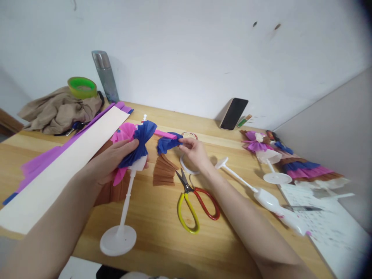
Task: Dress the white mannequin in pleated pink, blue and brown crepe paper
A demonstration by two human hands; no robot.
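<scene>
My left hand (117,155) is closed around a small mannequin on a white stand (118,240), which stands upright with a slight tilt. Pleated blue crepe paper (143,140) and pink crepe paper (125,131) cover its body, and the thumb presses on the blue piece. Most of the torso is hidden. To the right, my right hand (196,153) pinches the end of a separate gathered blue crepe paper piece (167,144) just above the table. Below that piece lie pleated brown paper pieces (163,172). Open scissors (188,188) with yellow and red handles rest beside my right forearm.
A white strip (69,162) lies over purple crepe paper (40,161) at left. Behind are a tan cloth (59,110), green tape roll (81,93) and flask (106,77). A phone (234,113) leans on the wall. Another mannequin (269,199) lies at right near paper dresses (308,170) and a blade (303,208).
</scene>
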